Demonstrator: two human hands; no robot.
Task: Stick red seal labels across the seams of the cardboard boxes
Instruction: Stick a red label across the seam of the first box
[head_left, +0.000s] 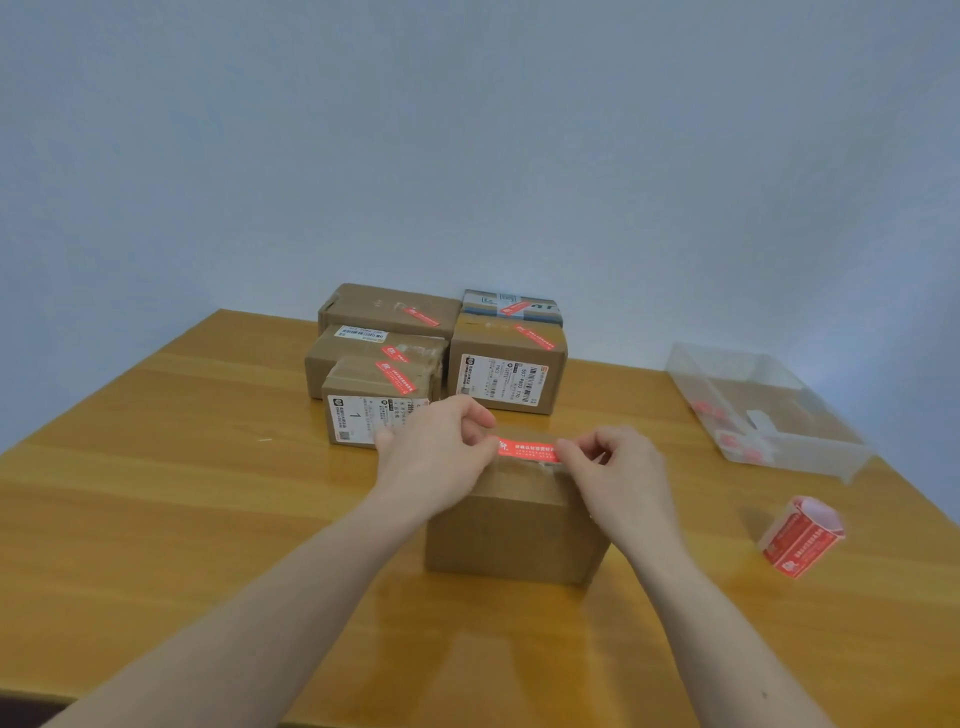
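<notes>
- Wooden orange-brown table (156, 519), pale blue wall behind.
- Far centre-left: cluster of five sealed brown cardboard boxes (384, 358), each with a red seal label on top; front-left one (363, 410) carries a white shipping label marked "1".
- Left hand (436, 452) pinches the left end of a red rectangular seal label (527, 451) between thumb and fingers.
- The label is stretched flat across the top of a plain brown cardboard box (514, 530), near centre, over its taped seam; can't tell if it's pressed down.
- Right hand (618, 467) pinches the label's right end.
- Near right: roll of red seal labels (800, 538) lying on the table, well apart from the box.
- Far right: clear plastic tray (769, 410) with a few red bits inside, too blurred to tell.
</notes>
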